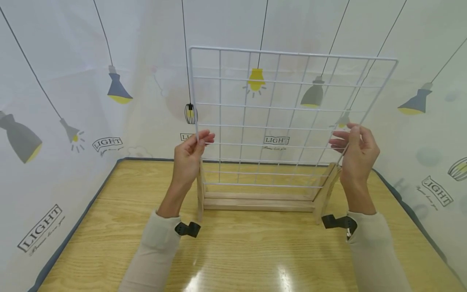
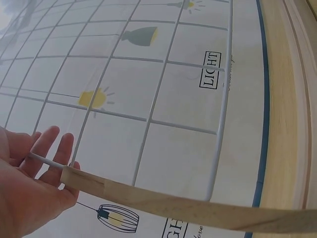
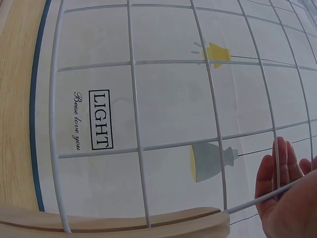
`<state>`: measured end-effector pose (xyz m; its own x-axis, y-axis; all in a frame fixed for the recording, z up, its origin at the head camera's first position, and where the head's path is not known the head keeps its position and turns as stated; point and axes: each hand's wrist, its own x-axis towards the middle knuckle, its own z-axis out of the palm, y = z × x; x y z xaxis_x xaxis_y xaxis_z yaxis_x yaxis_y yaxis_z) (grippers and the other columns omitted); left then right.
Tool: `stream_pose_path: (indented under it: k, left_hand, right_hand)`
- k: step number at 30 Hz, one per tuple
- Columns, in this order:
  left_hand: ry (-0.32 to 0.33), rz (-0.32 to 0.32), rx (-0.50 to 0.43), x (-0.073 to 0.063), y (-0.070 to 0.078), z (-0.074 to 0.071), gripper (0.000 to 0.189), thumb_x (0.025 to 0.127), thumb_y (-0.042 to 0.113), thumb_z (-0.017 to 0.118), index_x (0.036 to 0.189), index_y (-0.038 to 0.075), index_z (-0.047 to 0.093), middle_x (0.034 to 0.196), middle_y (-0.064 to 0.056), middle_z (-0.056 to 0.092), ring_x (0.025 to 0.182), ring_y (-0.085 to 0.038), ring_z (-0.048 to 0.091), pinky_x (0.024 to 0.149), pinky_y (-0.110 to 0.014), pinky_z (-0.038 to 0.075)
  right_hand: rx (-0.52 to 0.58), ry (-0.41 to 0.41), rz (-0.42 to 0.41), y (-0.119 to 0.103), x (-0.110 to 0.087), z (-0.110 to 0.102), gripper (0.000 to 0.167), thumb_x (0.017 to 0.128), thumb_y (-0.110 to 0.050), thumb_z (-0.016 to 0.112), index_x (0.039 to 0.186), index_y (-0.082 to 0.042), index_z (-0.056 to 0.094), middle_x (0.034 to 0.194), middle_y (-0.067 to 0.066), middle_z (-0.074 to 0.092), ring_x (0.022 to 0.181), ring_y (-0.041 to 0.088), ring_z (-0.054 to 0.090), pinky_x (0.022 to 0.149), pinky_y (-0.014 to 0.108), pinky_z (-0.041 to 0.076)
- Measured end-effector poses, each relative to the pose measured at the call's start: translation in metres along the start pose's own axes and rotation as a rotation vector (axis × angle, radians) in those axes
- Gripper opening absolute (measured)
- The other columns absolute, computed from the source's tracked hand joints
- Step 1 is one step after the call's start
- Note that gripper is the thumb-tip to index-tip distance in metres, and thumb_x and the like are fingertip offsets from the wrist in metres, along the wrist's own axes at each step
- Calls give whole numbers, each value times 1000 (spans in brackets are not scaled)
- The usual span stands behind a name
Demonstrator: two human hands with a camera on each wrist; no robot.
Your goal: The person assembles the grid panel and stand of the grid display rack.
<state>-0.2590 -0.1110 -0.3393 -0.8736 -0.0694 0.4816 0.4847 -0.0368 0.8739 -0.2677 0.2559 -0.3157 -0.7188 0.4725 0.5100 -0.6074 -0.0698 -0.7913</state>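
Observation:
A white wire grid panel (image 1: 292, 53) stands upright in front of me, its lower part between the two side posts of a light wooden stand (image 1: 259, 205). My left hand (image 1: 189, 158) pinches the panel's left edge wire between thumb and fingers, just above the left post (image 2: 148, 197). On the opposite side my right hand (image 1: 359, 156) holds the right edge wire, some fingers reaching behind the grid. The right post (image 3: 183, 225) runs along that edge in the right wrist view. In the head view, the panel's bottom wire shows above the stand's crossbar.
The stand is on a wood-grain table (image 1: 233, 247). White sheeting (image 1: 160, 36) printed with hanging lamps and the word LIGHT rises behind the table and along both sides. A dark edge strip (image 1: 87, 207) borders the tabletop. Each wrist wears a black band.

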Motion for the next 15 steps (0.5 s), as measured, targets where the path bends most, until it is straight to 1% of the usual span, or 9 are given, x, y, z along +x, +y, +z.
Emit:
stream_pose_path:
  k: [8,15]
  left_hand:
    - [1,-12,-2,-2,2,1,27,103,2,48,125,-6,61,122,-25,66,107,-13,65,110,-37,44]
    - [5,-9,32,-3,2,0,28,104,8,49,124,-5,62,119,-25,68,112,-18,65,111,-38,43]
  right_hand:
    - [-8,-3,-5,0,-1,-1,26,101,-20,58,110,3,65,84,8,76,66,15,72,64,23,59]
    - [-15,-14,-11,-1,-2,0,23,101,-21,59,106,0,67,84,7,76,66,16,72,63,23,59]
